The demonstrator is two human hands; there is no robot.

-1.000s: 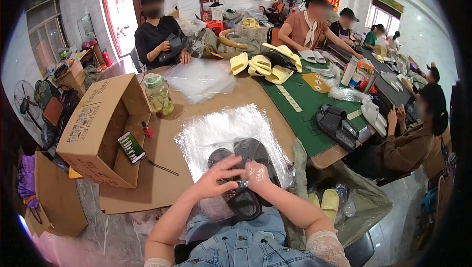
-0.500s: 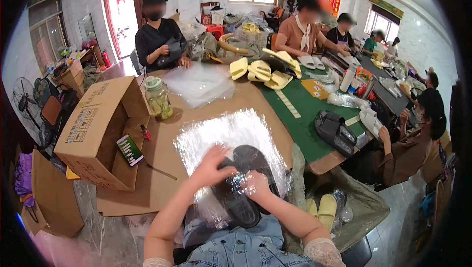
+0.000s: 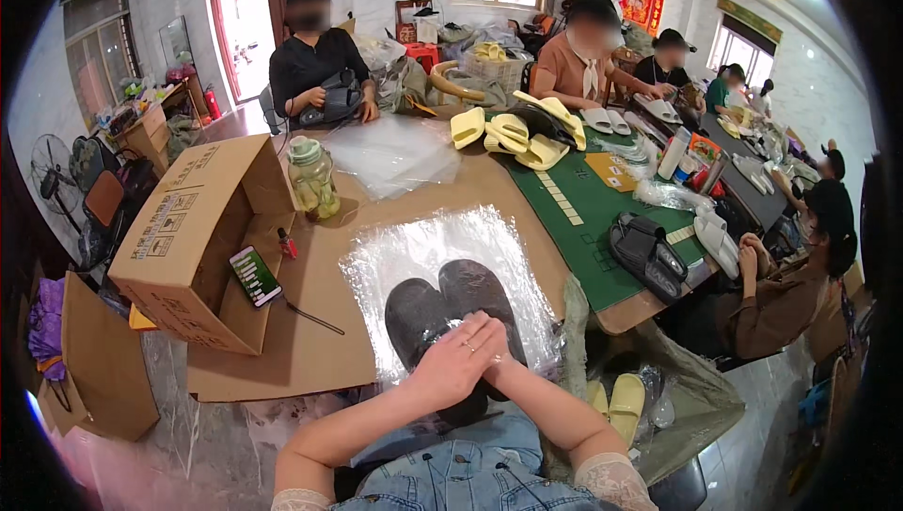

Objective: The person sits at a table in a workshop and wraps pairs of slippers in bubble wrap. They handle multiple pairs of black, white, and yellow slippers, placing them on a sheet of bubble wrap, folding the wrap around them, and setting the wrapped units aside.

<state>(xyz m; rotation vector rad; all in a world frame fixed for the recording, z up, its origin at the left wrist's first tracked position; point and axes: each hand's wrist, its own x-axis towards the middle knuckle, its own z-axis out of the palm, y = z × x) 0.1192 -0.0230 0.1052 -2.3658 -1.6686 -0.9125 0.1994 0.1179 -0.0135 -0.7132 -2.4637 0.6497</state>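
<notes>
A pair of black slippers (image 3: 475, 290) is held side by side in front of me, soles down, toes pointing away. The slippers are above a stack of shiny clear plastic bags (image 3: 513, 252) on the brown table. My left hand (image 3: 456, 365), with a ring, lies across the slippers' straps, its closed fingers overlapping my right hand (image 3: 503, 368). The right hand grips the slippers from the right, its fingertips mostly hidden. Some clear plastic shines beside the left fingers; what that hand pinches is hidden.
An opened carton (image 3: 188, 238), a phone (image 3: 254, 276), a small red bottle (image 3: 288, 244) and a jar (image 3: 313, 182) stand at left. Yellow slippers (image 3: 508, 133) and black sandals (image 3: 647, 255) lie right on a green mat (image 3: 564, 215). Several people work around the tables.
My left hand has moved right and down from the slippers' left side onto my right hand. The slippers have turned more squarely away from me.
</notes>
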